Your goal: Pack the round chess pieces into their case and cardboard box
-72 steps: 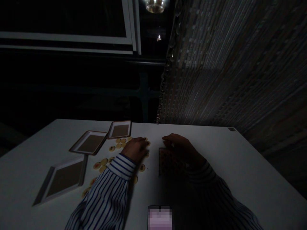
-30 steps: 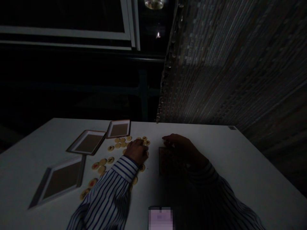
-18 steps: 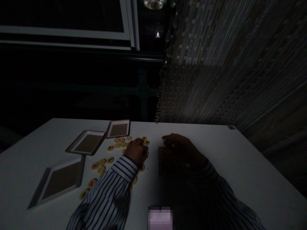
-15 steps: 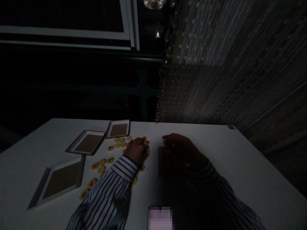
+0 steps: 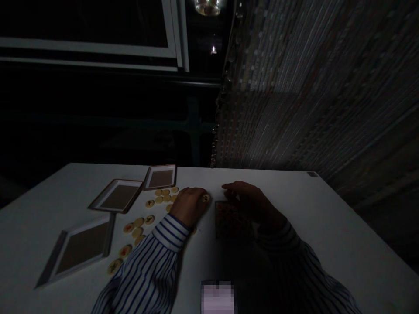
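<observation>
Left grip (image 5: 189,206) on disc (image 5: 205,198), face toward camera

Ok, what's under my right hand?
A dark, mottled, straight-edged thing shows partly below your right hand; the hand covers its far right part, so what lies there can't be seen.
</observation>
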The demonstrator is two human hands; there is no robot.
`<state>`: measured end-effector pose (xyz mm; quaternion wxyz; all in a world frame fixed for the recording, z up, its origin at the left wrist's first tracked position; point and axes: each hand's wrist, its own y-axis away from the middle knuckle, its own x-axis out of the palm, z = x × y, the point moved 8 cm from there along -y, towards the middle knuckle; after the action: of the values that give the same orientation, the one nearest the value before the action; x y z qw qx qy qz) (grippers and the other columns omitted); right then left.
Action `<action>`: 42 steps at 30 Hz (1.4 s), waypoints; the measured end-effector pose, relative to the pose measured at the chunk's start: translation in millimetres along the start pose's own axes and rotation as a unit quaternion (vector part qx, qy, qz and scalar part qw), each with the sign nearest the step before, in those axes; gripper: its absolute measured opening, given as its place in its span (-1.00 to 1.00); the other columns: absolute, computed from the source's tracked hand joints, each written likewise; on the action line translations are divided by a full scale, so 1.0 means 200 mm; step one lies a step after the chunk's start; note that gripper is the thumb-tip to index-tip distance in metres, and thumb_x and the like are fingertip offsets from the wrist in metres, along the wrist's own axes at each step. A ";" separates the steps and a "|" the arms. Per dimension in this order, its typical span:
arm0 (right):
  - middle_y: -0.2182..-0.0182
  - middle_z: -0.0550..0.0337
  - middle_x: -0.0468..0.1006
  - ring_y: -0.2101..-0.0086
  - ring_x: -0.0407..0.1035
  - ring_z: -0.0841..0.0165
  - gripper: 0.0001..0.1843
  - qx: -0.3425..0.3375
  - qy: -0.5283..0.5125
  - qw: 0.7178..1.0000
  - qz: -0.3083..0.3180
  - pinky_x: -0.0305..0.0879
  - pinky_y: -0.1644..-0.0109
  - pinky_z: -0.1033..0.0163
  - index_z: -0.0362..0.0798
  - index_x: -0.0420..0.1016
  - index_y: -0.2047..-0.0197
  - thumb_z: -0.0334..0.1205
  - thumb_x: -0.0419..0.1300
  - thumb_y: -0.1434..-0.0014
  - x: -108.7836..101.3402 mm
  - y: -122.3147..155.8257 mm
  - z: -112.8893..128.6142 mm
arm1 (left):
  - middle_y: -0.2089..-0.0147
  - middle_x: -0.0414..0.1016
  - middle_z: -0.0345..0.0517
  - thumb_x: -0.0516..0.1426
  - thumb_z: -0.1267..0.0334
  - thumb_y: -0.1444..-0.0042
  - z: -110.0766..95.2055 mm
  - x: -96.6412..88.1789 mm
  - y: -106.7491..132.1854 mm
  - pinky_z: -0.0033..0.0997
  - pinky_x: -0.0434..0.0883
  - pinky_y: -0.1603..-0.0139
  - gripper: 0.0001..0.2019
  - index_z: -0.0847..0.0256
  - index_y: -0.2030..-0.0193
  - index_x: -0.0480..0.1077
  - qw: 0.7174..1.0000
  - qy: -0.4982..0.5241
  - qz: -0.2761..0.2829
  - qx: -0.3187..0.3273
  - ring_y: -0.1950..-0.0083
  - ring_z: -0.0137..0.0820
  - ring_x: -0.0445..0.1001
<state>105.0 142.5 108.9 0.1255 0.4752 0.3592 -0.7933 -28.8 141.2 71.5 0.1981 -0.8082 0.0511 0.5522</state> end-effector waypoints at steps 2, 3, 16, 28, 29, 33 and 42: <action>0.37 0.13 0.48 0.37 0.34 0.41 -0.75 0.000 -0.008 1.000 -0.004 0.27 0.28 0.29 -0.06 0.38 0.13 -0.27 0.02 -0.12 -0.02 0.00 0.01 | 0.25 0.47 -0.05 0.00 0.25 -0.04 -0.01 -0.02 0.00 -0.32 0.27 0.10 -0.79 0.21 0.19 0.35 1.000 0.005 -0.009 -0.003 0.20 -0.32 0.39; 0.37 0.14 0.48 0.37 0.34 0.41 -0.76 -0.001 -0.013 1.000 -0.006 0.27 0.27 0.29 -0.06 0.38 0.13 -0.27 0.02 -0.12 -0.02 0.00 0.01 | 0.26 0.47 -0.06 0.00 0.25 -0.05 -0.02 -0.02 0.00 -0.32 0.28 0.11 -0.79 0.20 0.19 0.35 1.000 0.009 -0.013 -0.003 0.21 -0.32 0.39; 0.36 0.19 0.50 0.37 0.37 0.41 -0.81 0.033 -0.099 0.994 0.036 0.27 0.30 0.30 0.01 0.39 0.20 -0.24 0.11 -0.06 -0.04 0.09 -0.03 | 0.15 0.48 -0.14 0.06 0.23 -0.04 -0.17 -0.04 0.03 -0.23 0.23 -0.02 -0.73 0.13 0.09 0.33 0.996 0.058 -0.062 0.039 0.10 -0.32 0.39; 0.34 0.21 0.50 0.34 0.38 0.43 -0.86 0.034 -0.233 0.969 0.067 0.27 0.28 0.36 -0.05 0.36 0.25 -0.30 0.11 -0.06 0.00 0.09 0.00 | 0.18 0.48 -0.11 0.07 0.25 -0.03 -0.22 -0.03 0.04 -0.30 0.31 0.08 -0.74 0.17 0.10 0.31 0.994 0.091 -0.057 0.030 0.15 -0.34 0.41; 0.34 0.20 0.50 0.34 0.38 0.43 -0.86 0.031 -0.240 0.968 0.067 0.27 0.28 0.35 -0.06 0.36 0.25 -0.31 0.11 -0.05 -0.01 0.09 0.00 | 0.18 0.48 -0.11 0.09 0.26 -0.02 -0.22 -0.03 0.04 -0.30 0.32 0.08 -0.73 0.18 0.10 0.31 0.993 0.101 -0.056 0.027 0.15 -0.35 0.41; 0.33 0.19 0.51 0.33 0.39 0.41 -0.85 0.030 -0.261 0.962 0.074 0.29 0.26 0.32 -0.06 0.37 0.25 -0.31 0.11 -0.06 -0.02 0.09 0.00 | 0.19 0.48 -0.15 0.11 0.33 0.03 -0.21 -0.03 0.04 -0.33 0.34 0.11 -0.72 0.17 0.11 0.31 0.984 0.175 -0.041 0.009 0.15 -0.37 0.42; 0.36 0.24 0.50 0.35 0.38 0.45 -0.85 0.024 -0.253 0.964 0.076 0.29 0.29 0.35 -0.05 0.39 0.25 -0.36 0.10 -0.05 -0.03 0.09 0.00 | 0.23 0.51 -0.13 0.04 0.26 -0.04 -0.16 -0.02 0.02 -0.43 0.37 0.15 -0.80 0.22 0.21 0.40 0.951 0.306 -0.025 -0.044 0.19 -0.42 0.45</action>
<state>117.0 128.6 105.4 0.2606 0.2884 0.2591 -0.8842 -4.9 124.4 84.2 0.1505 -0.9472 0.0649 0.2755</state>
